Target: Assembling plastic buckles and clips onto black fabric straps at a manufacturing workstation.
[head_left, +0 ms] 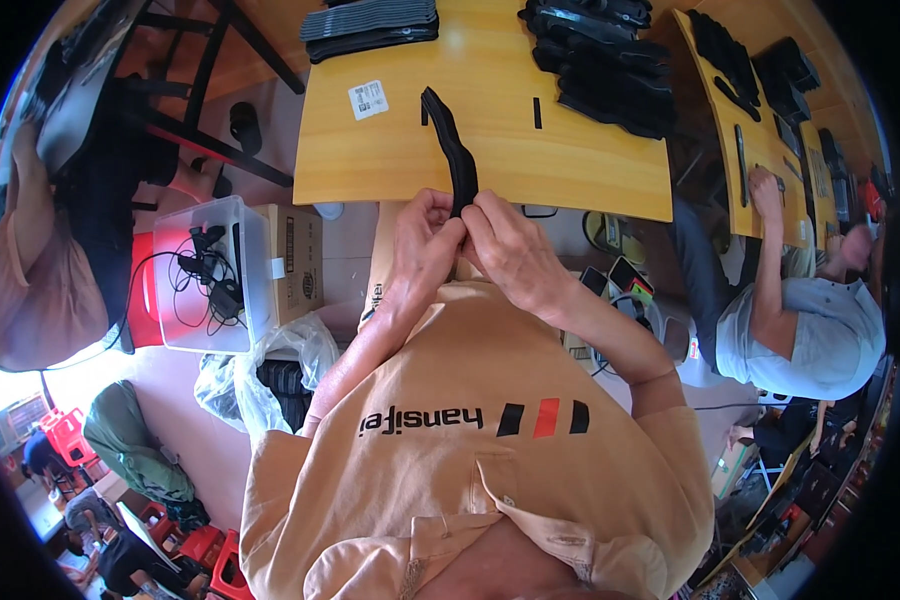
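A long, narrow black strip, seemingly of soft folded material, lies partly on the yellow wooden table, its near end reaching over the front edge. Around that end my left hand closes with thumb and bent fingers. Pinching the same end from the other side is my right hand, its fingertips almost against the left ones. What the fingertips do exactly is hidden behind the knuckles. To the left of the strip's far end sits a white printed label, and a short black bar shows on the tabletop to the right.
Stacked dark strips stand at the table's far left, and a pile of black pieces at its far right. A clear plastic bin with black cables is beside a cardboard box at my left. Another person works at my right.
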The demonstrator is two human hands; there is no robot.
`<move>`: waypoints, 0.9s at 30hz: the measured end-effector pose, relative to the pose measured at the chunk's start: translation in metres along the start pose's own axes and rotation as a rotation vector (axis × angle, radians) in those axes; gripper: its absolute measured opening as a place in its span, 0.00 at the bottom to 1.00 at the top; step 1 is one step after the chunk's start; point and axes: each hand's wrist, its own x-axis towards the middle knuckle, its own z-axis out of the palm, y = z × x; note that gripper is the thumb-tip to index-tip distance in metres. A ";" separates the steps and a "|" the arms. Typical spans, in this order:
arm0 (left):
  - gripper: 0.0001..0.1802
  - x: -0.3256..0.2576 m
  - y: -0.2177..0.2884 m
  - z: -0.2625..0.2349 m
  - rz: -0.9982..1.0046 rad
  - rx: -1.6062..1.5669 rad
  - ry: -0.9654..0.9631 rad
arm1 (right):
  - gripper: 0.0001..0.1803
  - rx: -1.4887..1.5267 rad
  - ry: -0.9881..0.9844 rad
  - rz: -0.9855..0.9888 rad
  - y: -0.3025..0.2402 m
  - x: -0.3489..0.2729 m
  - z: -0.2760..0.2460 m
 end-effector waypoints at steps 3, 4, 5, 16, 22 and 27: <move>0.10 0.001 0.000 -0.001 0.017 0.022 -0.001 | 0.09 0.002 0.023 0.004 0.000 0.000 0.003; 0.10 0.000 0.002 0.000 0.023 0.007 0.008 | 0.09 0.002 0.023 0.005 0.000 0.000 0.003; 0.09 0.000 0.004 0.000 0.030 -0.009 0.017 | 0.09 0.038 0.043 0.016 0.000 0.001 0.004; 0.11 -0.002 0.011 -0.004 -0.044 -0.167 -0.064 | 0.10 0.295 0.184 0.121 0.004 0.005 -0.001; 0.12 -0.007 0.023 0.003 -0.055 -0.174 -0.067 | 0.11 0.450 0.245 0.164 0.010 0.004 -0.008; 0.13 -0.010 0.029 -0.007 -0.161 -0.404 -0.129 | 0.07 0.849 0.276 0.357 0.019 -0.002 -0.021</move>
